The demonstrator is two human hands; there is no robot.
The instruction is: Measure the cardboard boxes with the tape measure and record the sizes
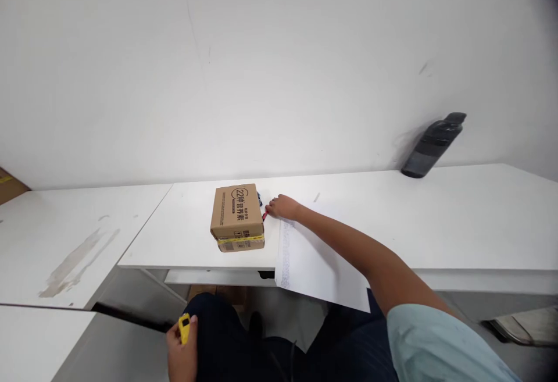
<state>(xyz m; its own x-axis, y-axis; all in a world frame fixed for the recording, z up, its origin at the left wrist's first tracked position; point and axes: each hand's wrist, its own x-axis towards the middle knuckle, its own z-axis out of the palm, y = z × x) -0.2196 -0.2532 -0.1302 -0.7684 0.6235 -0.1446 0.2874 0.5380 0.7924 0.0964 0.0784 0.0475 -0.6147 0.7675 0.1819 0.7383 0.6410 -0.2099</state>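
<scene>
A brown cardboard box (238, 216) with black print and yellow tape stands near the front edge of the white table (392, 213). My right hand (281, 206) reaches out just right of the box, fingers closed on a small red pen-like thing (264, 215) that lies against the box's side. A white sheet of paper (316, 266) lies under my right forearm and hangs over the table's front edge. My left hand (182, 350) stays low by my lap, closed round a small yellow object (185, 327).
A dark bottle (431, 146) leans against the white wall at the back right. A second white table (65, 242) with smudges joins on the left, a brown cardboard corner (9, 185) at its far edge. My dark trousers fill the bottom centre.
</scene>
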